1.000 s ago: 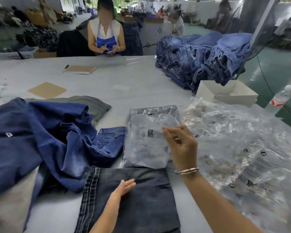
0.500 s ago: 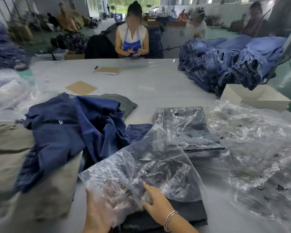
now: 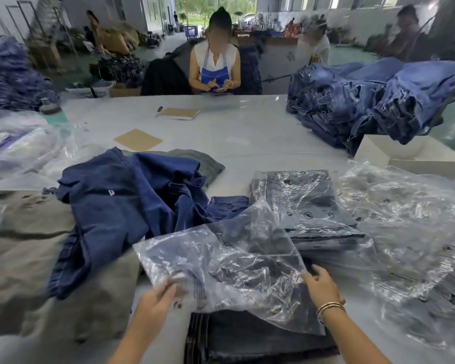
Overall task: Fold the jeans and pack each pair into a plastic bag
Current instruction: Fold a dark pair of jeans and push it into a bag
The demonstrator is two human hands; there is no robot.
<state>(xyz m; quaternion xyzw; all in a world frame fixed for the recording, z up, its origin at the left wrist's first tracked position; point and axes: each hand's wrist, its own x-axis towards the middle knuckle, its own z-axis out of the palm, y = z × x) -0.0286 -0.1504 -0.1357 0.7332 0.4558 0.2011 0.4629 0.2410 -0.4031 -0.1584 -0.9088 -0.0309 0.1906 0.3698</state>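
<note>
A folded pair of dark grey jeans [image 3: 247, 337] lies at the table's near edge. Over its far end spreads a clear plastic bag [image 3: 221, 264]. My left hand [image 3: 160, 298] pinches the bag's near left edge. My right hand [image 3: 322, 285], with bangles on the wrist, grips the bag's right edge. Behind the bag sits a stack of bagged jeans [image 3: 305, 203]. Loose dark blue jeans [image 3: 121, 200] lie crumpled to the left.
A heap of empty plastic bags [image 3: 410, 227] covers the right side. A pile of blue jeans [image 3: 365, 101] and a white box [image 3: 410, 156] stand at the far right. Grey garments [image 3: 32, 258] lie at the left. A person sits across the white table [image 3: 234, 127].
My hands have drawn the plastic bag from the stack over the folded grey jeans. They have spread apart, so each now holds one edge of the bag.
</note>
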